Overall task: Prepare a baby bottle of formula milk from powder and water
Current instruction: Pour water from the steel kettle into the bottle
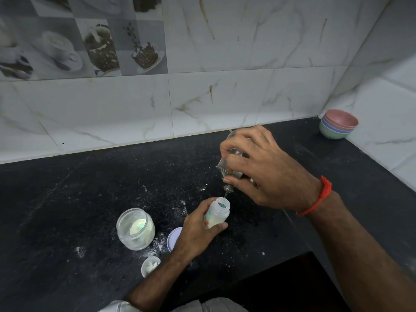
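My left hand (198,230) grips a small white baby bottle (217,213) with its mouth uncovered, tilted slightly right, low over the black counter. Above it my right hand (265,167) holds a tipped metal vessel (229,174); most of the vessel is hidden by my fingers. A thin stream of water (225,195) runs from its spout into the bottle's mouth. An open glass jar of pale formula powder (135,229) stands to the left of the bottle.
A round lilac lid (173,239) lies partly behind my left wrist, and a small clear cap with powder in it (150,265) sits near the counter's front. Spilled powder dusts the black counter (90,199). Stacked coloured bowls (338,123) stand in the far right corner.
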The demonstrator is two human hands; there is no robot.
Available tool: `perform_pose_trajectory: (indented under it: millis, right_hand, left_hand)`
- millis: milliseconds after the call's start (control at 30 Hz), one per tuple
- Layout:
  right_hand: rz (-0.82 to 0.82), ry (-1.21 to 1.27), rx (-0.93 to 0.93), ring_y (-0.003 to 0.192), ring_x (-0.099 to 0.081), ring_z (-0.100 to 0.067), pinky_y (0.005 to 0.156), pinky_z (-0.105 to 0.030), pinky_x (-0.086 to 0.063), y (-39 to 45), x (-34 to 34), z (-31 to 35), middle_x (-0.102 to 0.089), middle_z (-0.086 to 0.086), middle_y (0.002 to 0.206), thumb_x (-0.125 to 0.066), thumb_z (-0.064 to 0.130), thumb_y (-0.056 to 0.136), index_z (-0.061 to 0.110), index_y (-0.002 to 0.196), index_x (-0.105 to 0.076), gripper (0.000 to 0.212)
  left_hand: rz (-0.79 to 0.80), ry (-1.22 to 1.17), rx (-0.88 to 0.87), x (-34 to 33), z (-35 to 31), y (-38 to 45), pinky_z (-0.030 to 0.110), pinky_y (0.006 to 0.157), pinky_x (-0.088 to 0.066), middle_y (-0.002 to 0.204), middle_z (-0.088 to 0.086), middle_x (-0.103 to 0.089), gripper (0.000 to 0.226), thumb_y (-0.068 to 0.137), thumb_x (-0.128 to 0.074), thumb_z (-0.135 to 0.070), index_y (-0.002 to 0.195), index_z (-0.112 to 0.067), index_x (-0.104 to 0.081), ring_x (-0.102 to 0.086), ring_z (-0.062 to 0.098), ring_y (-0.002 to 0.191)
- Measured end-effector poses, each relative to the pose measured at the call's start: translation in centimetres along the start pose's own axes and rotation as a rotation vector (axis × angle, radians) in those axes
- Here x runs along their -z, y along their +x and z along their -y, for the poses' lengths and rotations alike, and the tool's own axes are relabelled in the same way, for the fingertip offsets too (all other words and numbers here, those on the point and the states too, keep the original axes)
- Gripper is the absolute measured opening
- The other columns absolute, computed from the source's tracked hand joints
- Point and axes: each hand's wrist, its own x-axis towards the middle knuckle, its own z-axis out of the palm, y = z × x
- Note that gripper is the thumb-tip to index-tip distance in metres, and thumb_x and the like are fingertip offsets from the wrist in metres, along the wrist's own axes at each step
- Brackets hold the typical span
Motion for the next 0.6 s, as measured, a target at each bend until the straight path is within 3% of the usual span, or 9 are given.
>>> perform_pose_trajectory:
  millis: [167, 300, 500, 600]
  right_hand:
    - [0.0, -0.004, 0.013, 0.12, -0.053, -0.032, 0.1, -0.058, -0.041, 0.0, 0.04, -0.14, -0.06, -0.003, 0.123, -0.064, 0.032, 0.095, 0.018, 0.1, -0.066, 0.016]
    - [0.0, -0.005, 0.03, 0.121, -0.053, -0.032, 0.1, -0.058, -0.041, 0.12, 0.12, -0.2, -0.06, -0.003, 0.123, -0.064, 0.032, 0.095, 0.018, 0.1, -0.065, 0.016]
    - [-0.006, 0.0, 0.048, 0.12, -0.053, -0.032, 0.1, -0.059, -0.041, 0.26, 0.14, -0.3, -0.06, -0.004, 0.122, -0.067, 0.031, 0.094, 0.018, 0.099, -0.063, 0.015]
    - [-0.008, 0.004, 0.045, 0.12, -0.053, -0.032, 0.1, -0.058, -0.042, 0.32, 0.12, -0.35, -0.061, -0.004, 0.122, -0.067, 0.031, 0.094, 0.018, 0.099, -0.064, 0.014]
  left_hand:
    - [-0.006, -0.003, -0.001, -0.04, 0.03, 0.29, 0.006, 0.089, -0.044, 0.126, -0.025, -0.067, 0.066, 0.081, -0.088, -0.033, 0.134, -0.049, -0.052, -0.058, -0.01, 0.117]
    - [-0.01, -0.007, -0.014, -0.11, 0.07, 0.57, 0.015, 0.095, -0.049, 0.125, -0.026, -0.068, 0.065, 0.08, -0.088, -0.032, 0.129, -0.055, -0.051, -0.06, -0.007, 0.117]
    - [0.002, -0.028, -0.006, -0.1, -0.11, 0.9, 0.032, 0.096, -0.057, 0.124, -0.023, -0.068, 0.064, 0.081, -0.087, -0.033, 0.134, -0.045, -0.055, -0.062, -0.001, 0.115]
    - [0.018, -0.061, 0.003, 0.1, -0.54, 0.91, 0.043, 0.088, -0.063, 0.125, -0.027, -0.066, 0.068, 0.076, -0.084, -0.045, 0.136, -0.046, -0.054, -0.064, 0.002, 0.114]
